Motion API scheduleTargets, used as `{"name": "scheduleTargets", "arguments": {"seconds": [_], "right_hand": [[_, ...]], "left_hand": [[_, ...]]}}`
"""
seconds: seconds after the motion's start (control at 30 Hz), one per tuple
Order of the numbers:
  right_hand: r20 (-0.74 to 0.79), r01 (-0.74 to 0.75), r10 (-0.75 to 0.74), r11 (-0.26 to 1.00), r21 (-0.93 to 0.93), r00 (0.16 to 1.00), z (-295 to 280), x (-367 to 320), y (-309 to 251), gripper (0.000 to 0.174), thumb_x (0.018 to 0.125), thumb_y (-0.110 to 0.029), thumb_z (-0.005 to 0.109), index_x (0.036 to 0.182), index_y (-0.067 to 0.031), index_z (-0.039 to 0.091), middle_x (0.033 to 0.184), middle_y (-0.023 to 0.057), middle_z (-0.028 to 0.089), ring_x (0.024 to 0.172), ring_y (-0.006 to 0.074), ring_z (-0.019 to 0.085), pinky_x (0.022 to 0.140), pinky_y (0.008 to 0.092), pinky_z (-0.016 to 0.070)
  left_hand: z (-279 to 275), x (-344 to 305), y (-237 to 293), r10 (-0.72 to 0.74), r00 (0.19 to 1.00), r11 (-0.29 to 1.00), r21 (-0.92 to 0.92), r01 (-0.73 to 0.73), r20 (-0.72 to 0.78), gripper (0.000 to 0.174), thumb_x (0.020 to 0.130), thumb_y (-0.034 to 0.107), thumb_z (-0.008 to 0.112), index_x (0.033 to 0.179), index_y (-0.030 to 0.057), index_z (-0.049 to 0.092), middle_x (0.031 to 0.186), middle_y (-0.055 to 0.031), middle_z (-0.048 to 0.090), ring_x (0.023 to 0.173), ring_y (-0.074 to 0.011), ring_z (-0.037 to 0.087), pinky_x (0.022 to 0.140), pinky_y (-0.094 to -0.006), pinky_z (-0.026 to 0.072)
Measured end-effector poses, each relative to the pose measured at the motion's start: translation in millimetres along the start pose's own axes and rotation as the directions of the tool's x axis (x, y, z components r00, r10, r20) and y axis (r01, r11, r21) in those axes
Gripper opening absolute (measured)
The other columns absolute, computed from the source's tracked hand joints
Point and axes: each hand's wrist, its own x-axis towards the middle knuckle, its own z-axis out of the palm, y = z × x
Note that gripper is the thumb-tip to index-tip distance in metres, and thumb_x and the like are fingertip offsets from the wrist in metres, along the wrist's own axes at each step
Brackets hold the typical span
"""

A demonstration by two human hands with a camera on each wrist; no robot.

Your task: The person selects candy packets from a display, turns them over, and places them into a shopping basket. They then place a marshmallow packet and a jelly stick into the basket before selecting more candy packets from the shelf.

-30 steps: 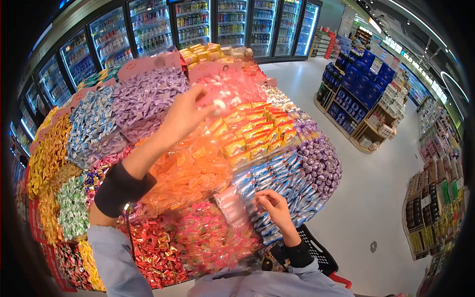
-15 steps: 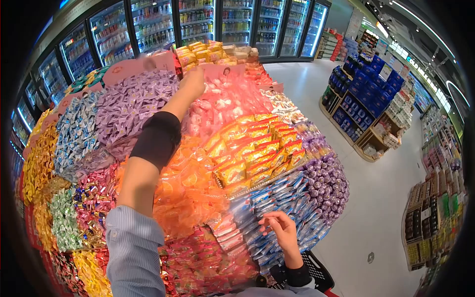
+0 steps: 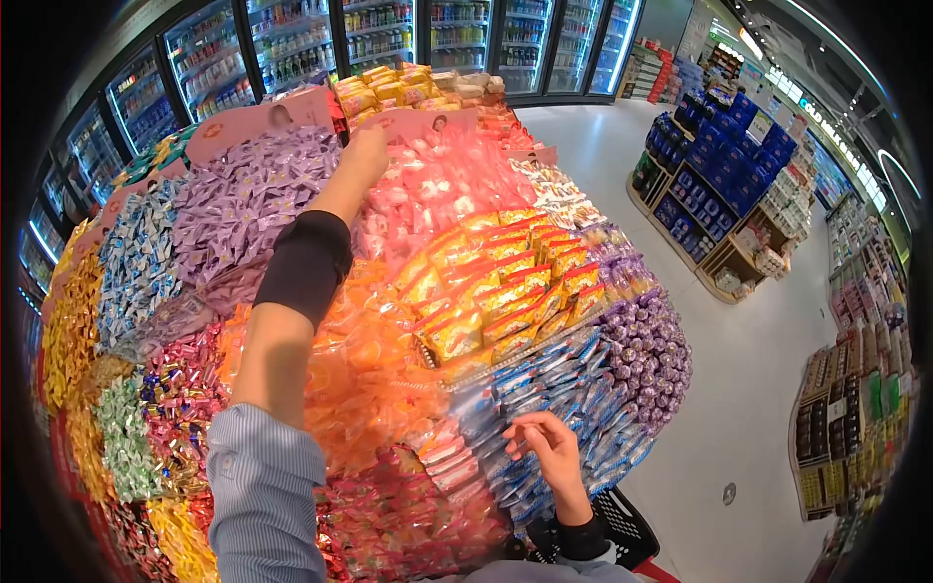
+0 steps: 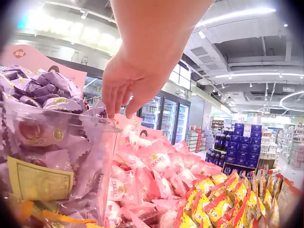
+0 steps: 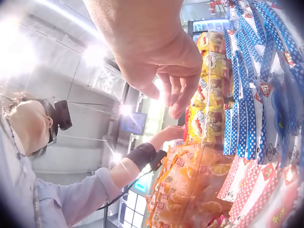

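Note:
The left hand (image 3: 365, 158) reaches to the back of the candy display, where purple-wrapped candies (image 3: 248, 194) meet pink bags (image 3: 437, 180). In the left wrist view this hand (image 4: 130, 88) hangs with fingers pointing down over the pink bags (image 4: 147, 175), beside the clear bin wall of purple candies (image 4: 57, 137); nothing shows in its fingers. The right hand (image 3: 546, 452) hovers over blue-and-white packets (image 3: 559, 389), its fingers loosely bent. Seen from the right wrist, that hand (image 5: 164, 71) holds nothing, near yellow packets (image 5: 206, 95) and dotted blue packets (image 5: 244, 85).
Orange bags (image 3: 360, 360) and yellow-red packets (image 3: 496, 301) fill the middle of the display. A black basket (image 3: 627, 525) stands by its near right edge. Drinks fridges (image 3: 379, 34) line the back; a shelf unit with blue packs (image 3: 719, 175) stands on the floor at right.
The left hand has moved up and back from above the pink bags to the border by the purple candies. In the head view, the right hand sits slightly lower than a second ago.

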Motion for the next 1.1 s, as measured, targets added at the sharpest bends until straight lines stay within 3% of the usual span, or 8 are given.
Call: {"name": "scheduleTargets", "arguments": {"seconds": [0.27, 0.5, 0.6, 0.9, 1.0, 1.1], "right_hand": [[0.04, -0.005, 0.004, 0.999, 0.036, 0.999, -2.3, -9.9, -1.5, 0.02, 0.087, -0.011, 0.046, 0.102, 0.0015, 0.052, 0.089, 0.0114, 0.06, 0.073, 0.0123, 0.056, 0.063, 0.0239, 0.0468], [0.014, -0.023, 0.022, 0.999, 0.028, 1.0, -6.2, -12.2, 1.4, 0.02, 0.088, -0.011, 0.046, 0.103, 0.0014, 0.052, 0.09, 0.0111, 0.059, 0.073, 0.0121, 0.056, 0.064, 0.0243, 0.0472], [0.021, -0.026, 0.026, 0.999, 0.03, 0.999, -6.6, -10.8, 1.6, 0.02, 0.088, -0.011, 0.046, 0.103, 0.0012, 0.052, 0.09, 0.0107, 0.059, 0.074, 0.012, 0.056, 0.064, 0.0243, 0.0472], [0.01, 0.025, -0.026, 0.999, 0.026, 1.0, 0.6, -12.2, 1.9, 0.018, 0.086, -0.009, 0.046, 0.099, 0.0017, 0.052, 0.086, 0.0126, 0.06, 0.071, 0.016, 0.058, 0.057, 0.0254, 0.0478], [0.026, 0.052, -0.052, 0.999, 0.014, 0.998, 2.7, -18.7, 0.2, 0.018, 0.086, -0.009, 0.046, 0.099, 0.0015, 0.052, 0.086, 0.0126, 0.06, 0.071, 0.016, 0.058, 0.057, 0.0255, 0.0478], [0.038, 0.054, -0.055, 0.998, 0.011, 0.998, 6.7, -28.3, -3.5, 0.018, 0.086, -0.009, 0.046, 0.099, 0.0012, 0.053, 0.085, 0.0125, 0.06, 0.07, 0.0159, 0.058, 0.058, 0.0256, 0.0478]], "left_hand": [[-9.0, -15.4, 20.3, -0.055, 0.998, 0.997, 0.06, 0.053, 0.039, 0.02, 0.077, 0.013, 0.052, 0.092, 0.0021, 0.06, 0.094, -0.019, 0.059, 0.09, -0.0314, 0.058, 0.075, -0.0404, 0.0471], [4.1, -3.5, 11.1, -0.216, 0.969, 0.975, 0.02, 0.22, -0.116, 0.022, 0.075, 0.016, 0.053, 0.086, -0.0019, 0.061, 0.088, -0.0235, 0.059, 0.084, -0.0362, 0.058, 0.071, -0.0422, 0.0471], [12.7, 2.7, -3.7, -0.201, 0.98, 0.98, -0.019, 0.2, -0.003, 0.022, 0.071, 0.014, 0.056, 0.084, -0.0031, 0.061, 0.086, -0.0247, 0.059, 0.083, -0.0371, 0.058, 0.071, -0.0417, 0.0472], [1.0, -0.3, -12.9, -0.061, 0.985, 0.996, -0.08, 0.048, -0.164, 0.021, 0.07, 0.013, 0.055, 0.08, -0.0044, 0.06, 0.085, -0.0266, 0.058, 0.082, -0.0383, 0.057, 0.071, -0.0426, 0.0466], [-16.8, -6.2, -5.3, -0.101, 0.993, 0.995, -0.027, 0.1, -0.068, 0.02, 0.072, 0.008, 0.051, 0.086, -0.0019, 0.061, 0.088, -0.0225, 0.059, 0.085, -0.0351, 0.058, 0.074, -0.0403, 0.0472], [-46.4, -27.3, 3.2, -0.064, 0.996, 0.998, -0.026, 0.063, -0.065, 0.028, 0.07, 0.016, 0.055, 0.089, -0.0038, 0.057, 0.083, -0.0256, 0.058, 0.084, -0.0373, 0.056, 0.071, -0.0432, 0.0451]]}}
